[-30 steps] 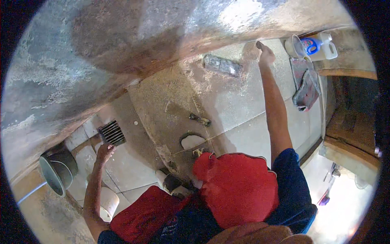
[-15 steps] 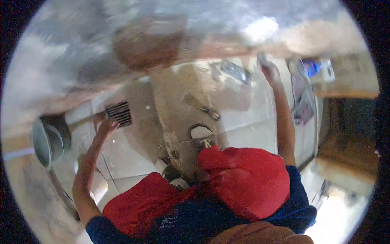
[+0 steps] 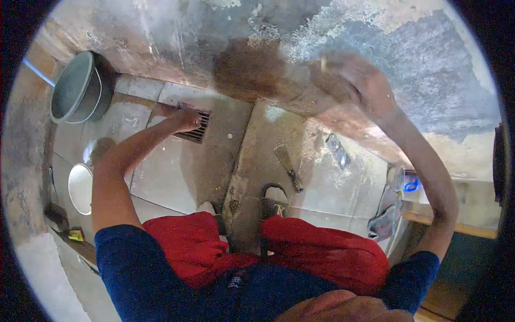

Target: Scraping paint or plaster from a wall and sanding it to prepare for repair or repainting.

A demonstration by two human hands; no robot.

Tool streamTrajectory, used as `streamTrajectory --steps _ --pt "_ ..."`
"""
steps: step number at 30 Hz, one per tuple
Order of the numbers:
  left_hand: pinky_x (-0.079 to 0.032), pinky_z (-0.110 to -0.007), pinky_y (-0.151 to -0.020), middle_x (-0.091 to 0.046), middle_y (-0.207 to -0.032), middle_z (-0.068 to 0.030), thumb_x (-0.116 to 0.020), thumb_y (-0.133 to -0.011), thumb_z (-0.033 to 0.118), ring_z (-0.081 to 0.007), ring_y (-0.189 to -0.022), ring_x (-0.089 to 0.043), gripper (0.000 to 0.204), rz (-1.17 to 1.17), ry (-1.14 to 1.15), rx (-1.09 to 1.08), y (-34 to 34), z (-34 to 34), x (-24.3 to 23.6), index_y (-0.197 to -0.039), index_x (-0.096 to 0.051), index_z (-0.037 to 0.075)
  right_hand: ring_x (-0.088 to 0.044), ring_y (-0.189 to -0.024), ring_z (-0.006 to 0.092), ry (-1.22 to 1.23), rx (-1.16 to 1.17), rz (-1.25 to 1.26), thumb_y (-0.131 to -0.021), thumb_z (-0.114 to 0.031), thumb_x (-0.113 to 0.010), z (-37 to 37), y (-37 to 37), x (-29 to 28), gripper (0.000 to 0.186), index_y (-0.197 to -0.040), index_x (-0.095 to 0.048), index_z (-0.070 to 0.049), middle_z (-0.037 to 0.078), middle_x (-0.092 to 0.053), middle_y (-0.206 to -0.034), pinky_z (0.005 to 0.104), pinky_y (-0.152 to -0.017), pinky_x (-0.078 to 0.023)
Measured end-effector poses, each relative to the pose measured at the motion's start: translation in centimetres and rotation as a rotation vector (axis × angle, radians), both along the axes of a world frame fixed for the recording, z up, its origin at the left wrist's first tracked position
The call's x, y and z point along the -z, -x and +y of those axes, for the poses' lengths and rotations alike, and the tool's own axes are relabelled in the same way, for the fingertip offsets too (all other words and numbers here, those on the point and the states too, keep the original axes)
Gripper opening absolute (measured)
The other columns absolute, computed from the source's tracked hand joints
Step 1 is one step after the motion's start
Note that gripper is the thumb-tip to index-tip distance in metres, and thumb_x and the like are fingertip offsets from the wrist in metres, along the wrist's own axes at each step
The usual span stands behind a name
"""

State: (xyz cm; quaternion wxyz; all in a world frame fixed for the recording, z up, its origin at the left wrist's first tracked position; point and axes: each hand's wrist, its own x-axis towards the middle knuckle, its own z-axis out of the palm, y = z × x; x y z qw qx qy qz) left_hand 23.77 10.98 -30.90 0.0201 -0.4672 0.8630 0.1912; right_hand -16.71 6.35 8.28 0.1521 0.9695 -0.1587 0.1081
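My right hand point(image 3: 365, 86) is raised against the peeling wall point(image 3: 343, 32), its fingers bent and blurred by motion. Some small thing with a pale end shows at its fingertips, too smeared to name. My left hand point(image 3: 188, 121) hangs over the dark floor grate point(image 3: 194, 134) at the left, its fingers curled in and nothing visible in them. Between my feet and the wall a flat scraper point(image 3: 288, 166) lies on the tiled floor, amid pale flakes. To its right lies a small clear packet or strip point(image 3: 338, 151).
A dark bucket point(image 3: 80, 88) with a wire handle stands by the wall at far left. Nearer are a round whitish thing point(image 3: 80, 189) and a yellow object point(image 3: 76, 235). On the right are a crumpled bag point(image 3: 383, 217), a blue-marked container point(image 3: 411, 182) and a wooden ledge point(image 3: 472, 229).
My right hand has risen up the wall. The left hand's fingers have curled in over the grate. My view has turned, showing more of the wall and the whole bucket.
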Motion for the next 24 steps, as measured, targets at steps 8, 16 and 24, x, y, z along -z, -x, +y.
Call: streamTrajectory --steps 8,16,24 --pt "-0.052 -0.045 -0.073 -0.065 -0.085 -0.0197 -0.055 -0.082 0.029 -0.0352 -0.082 -0.065 0.027 -0.071 -0.035 -0.097 -2.9 0.5 3.4 -0.082 -0.066 0.004 -0.057 -0.09 0.026 0.365 0.191 -0.296 -0.077 -0.005 -0.06 -5.0 -1.2 3.1 0.043 -0.12 -0.059 -0.009 0.01 -0.059 -0.101 0.0374 -0.074 -0.046" --pt "-0.052 -0.046 -0.073 -0.065 -0.087 -0.0188 -0.059 -0.08 0.027 -0.0353 -0.084 -0.064 0.025 -0.088 -0.161 -0.156 -6.2 5.3 3.0 -0.09 -0.065 0.006 -0.055 -0.075 0.0266 -0.503 0.601 -0.478 -0.084 -0.014 -0.058 -4.6 -1.3 -0.2 0.035 -0.118 -0.058 -0.006 0.01 -0.057 -0.084 0.0401 -0.056 -0.043" --pt "-0.052 -0.047 -0.074 -0.066 -0.084 -0.0161 -0.061 -0.079 0.033 -0.0353 -0.083 -0.064 0.028 -0.027 -0.197 -0.214 -5.7 3.8 2.2 -0.088 -0.064 0.006 -0.057 -0.076 0.0215 0.195 0.207 -0.563 -0.078 -0.004 -0.065 -6.7 1.2 0.9 0.045 -0.121 -0.06 -0.011 0.005 -0.059 -0.086 0.03 -0.062 -0.048"
